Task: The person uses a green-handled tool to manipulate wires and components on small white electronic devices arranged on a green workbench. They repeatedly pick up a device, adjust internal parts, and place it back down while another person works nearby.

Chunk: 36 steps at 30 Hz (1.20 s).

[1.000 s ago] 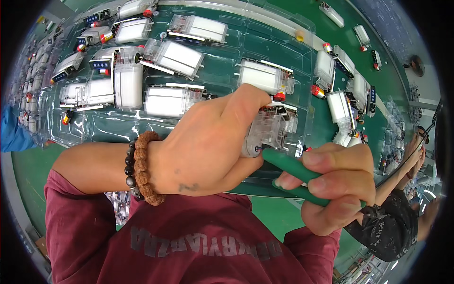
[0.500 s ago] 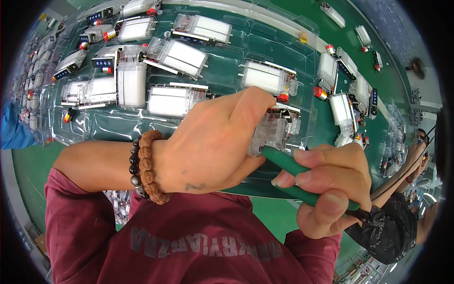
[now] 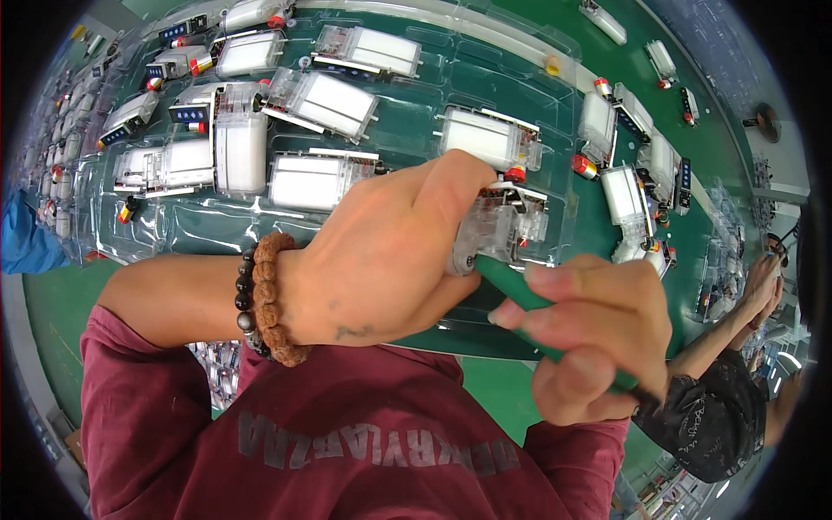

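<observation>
My left hand (image 3: 381, 251) is closed around a clear plastic module (image 3: 491, 230) with a circuit board at its far end; the palm side and part of the module are hidden. Curled fingers of my right hand (image 3: 602, 325) hold a green-handled tool (image 3: 510, 284), which looks like pliers with the dark end back by the palm. One green handle end meets the near corner of the module, beside a small dark screw or hole. Motion blurs the right hand. Just beyond the left hand lies a similar white-bodied module (image 3: 477, 139) with a red-and-yellow part (image 3: 516, 174).
Clear plastic trays (image 3: 204, 230) on the green table carry several white and clear modules (image 3: 329, 104). More modules (image 3: 628, 195) lie to the right. A co-worker's arm (image 3: 724, 321) reaches in at the far right. Blue material (image 3: 30, 238) is at the left edge.
Both hands and the held module have shifted slightly left and up. The right hand is more blurred, with the green-handled tool still against the module.
</observation>
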Motion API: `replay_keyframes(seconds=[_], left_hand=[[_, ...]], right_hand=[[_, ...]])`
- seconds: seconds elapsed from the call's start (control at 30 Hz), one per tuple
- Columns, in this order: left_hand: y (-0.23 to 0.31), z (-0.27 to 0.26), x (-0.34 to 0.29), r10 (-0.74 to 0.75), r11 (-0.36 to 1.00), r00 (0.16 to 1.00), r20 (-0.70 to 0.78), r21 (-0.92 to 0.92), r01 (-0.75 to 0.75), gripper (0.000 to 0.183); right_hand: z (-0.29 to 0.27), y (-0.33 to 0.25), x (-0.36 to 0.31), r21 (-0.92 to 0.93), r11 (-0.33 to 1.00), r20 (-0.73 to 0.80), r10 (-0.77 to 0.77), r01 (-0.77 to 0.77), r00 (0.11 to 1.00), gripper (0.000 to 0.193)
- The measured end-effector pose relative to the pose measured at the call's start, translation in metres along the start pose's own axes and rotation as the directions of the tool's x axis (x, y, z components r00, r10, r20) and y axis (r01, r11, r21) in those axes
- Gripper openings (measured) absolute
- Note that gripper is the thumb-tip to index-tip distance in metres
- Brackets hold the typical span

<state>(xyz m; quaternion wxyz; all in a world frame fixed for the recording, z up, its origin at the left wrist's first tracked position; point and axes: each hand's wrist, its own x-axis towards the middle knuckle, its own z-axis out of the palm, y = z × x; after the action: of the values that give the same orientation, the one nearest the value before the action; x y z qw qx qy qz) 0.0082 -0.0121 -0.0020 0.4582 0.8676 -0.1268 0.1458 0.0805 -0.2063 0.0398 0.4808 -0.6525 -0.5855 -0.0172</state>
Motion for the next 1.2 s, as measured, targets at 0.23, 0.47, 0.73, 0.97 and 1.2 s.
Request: replay_keyframes(seconds=[0.23, 0.47, 0.73, 0.97, 1.2], left_hand=[[-0.005, -0.002, -0.005, 0.035, 0.998, 0.999, 0.016, -0.046, -0.034, 0.062], [-0.007, -0.002, -0.006, 0.061, 0.998, 0.998, 0.026, -0.034, -0.060, 0.063], [-0.005, -0.003, -0.006, 0.026, 0.998, 0.999, 0.041, -0.060, -0.024, 0.064], [-0.009, -0.001, -0.008, 0.040, 0.996, 0.999, 0.013, -0.076, -0.039, 0.063], [-0.005, 0.000, -0.007, 0.015, 0.997, 1.000, -0.005, -0.080, -0.015, 0.061]], right_hand=[[0.000, 0.003, -0.007, 0.084, 0.996, -0.071, 0.042, -0.036, 0.997, 0.040], [0.008, 0.003, -0.007, 0.122, 0.993, -0.148, 0.018, 0.000, 0.989, 0.039], [0.009, -0.002, -0.007, 0.113, 0.994, -0.191, 0.036, -0.014, 0.981, 0.037], [0.007, 0.000, -0.003, 0.098, 0.995, -0.049, 0.037, -0.032, 0.998, 0.043], [0.014, 0.004, -0.010, 0.231, 0.973, -0.178, 0.019, 0.023, 0.984, 0.024]])
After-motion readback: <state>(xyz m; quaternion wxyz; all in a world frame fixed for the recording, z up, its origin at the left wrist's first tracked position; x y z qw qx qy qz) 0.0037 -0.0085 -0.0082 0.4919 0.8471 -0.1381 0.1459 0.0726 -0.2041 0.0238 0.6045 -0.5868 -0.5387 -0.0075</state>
